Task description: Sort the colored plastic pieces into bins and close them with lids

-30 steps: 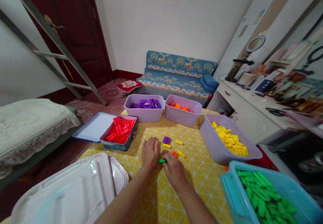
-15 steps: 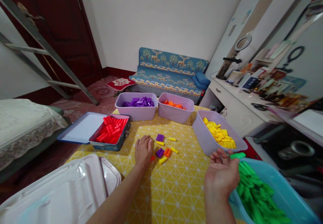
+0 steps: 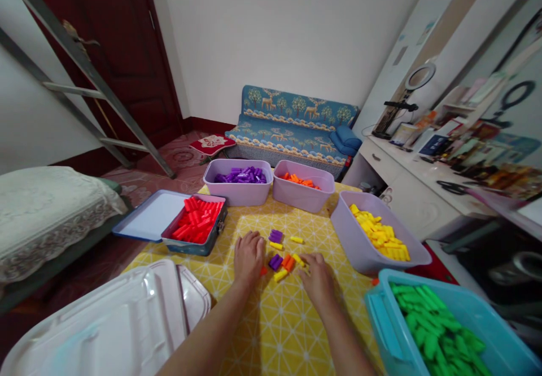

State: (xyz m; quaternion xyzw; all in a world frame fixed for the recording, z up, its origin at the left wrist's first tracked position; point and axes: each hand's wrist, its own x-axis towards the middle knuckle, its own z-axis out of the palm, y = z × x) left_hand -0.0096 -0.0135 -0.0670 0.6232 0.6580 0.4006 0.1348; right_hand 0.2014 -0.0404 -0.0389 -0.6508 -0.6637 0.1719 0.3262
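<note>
Your left hand [image 3: 249,256] lies palm-down on the desk [image 3: 292,319] with its fingers loosely spread and nothing gripped; a small red piece [image 3: 263,271] peeks out at its right edge, touching or nearly touching the hand. Just to the right of it, between your two hands, sits the loose cluster: a purple piece [image 3: 275,261], an orange piece [image 3: 288,262] and a yellow piece [image 3: 280,275], each a short stick lying flat, the yellow one with its long axis running left-to-right and slightly tilted. A little farther from you lie a second purple piece [image 3: 276,235] and two more yellow ones, nearer your left hand's fingertips than your right's. Your right hand [image 3: 317,277] rests palm-down at the cluster's right edge, its fingers curled toward a yellow piece by the fingertips; you cannot tell whether it pinches anything. The cluster lies about evenly between both hands, slightly ahead of the knuckles.
</note>
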